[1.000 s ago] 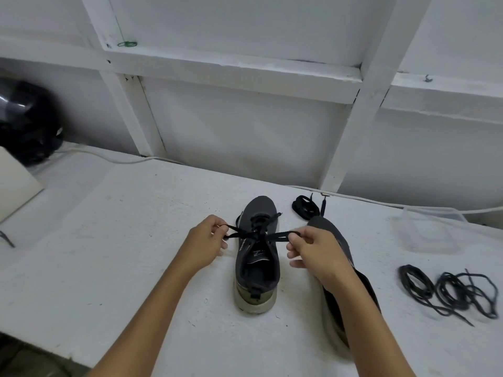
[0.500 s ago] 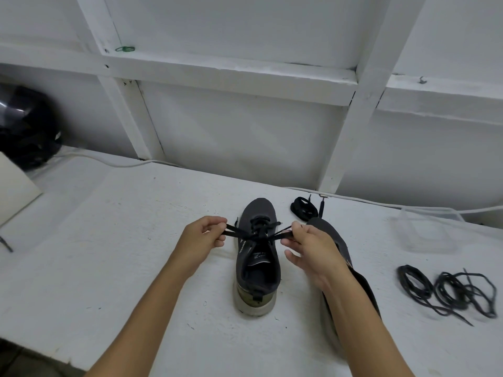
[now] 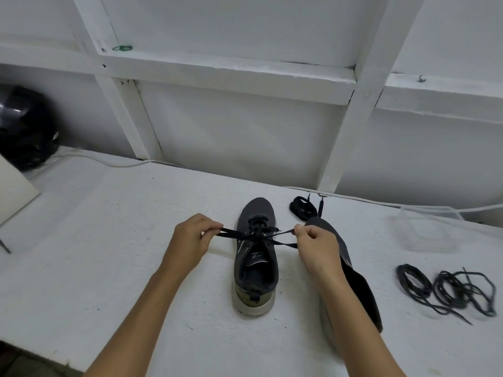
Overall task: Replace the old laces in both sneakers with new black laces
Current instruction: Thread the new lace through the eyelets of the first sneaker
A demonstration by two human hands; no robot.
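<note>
A dark sneaker [image 3: 255, 265] stands on the white table [image 3: 109, 268], toe toward the wall. Its black lace [image 3: 261, 235] stretches flat across the upper eyelets. The left hand [image 3: 190, 240] pinches the lace's left end, and the right hand [image 3: 315, 248] pinches the right end. The second sneaker [image 3: 353, 278] lies just beside, partly under the right forearm. A clear plastic container [image 3: 424, 229] sits farther right; I cannot tell its contents.

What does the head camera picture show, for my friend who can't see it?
Two hands, the left hand and right hand, pinch the ends of a black lace threaded through a dark sneaker on a white table. A second sneaker lies beside it, with loose laces farther right.
</note>
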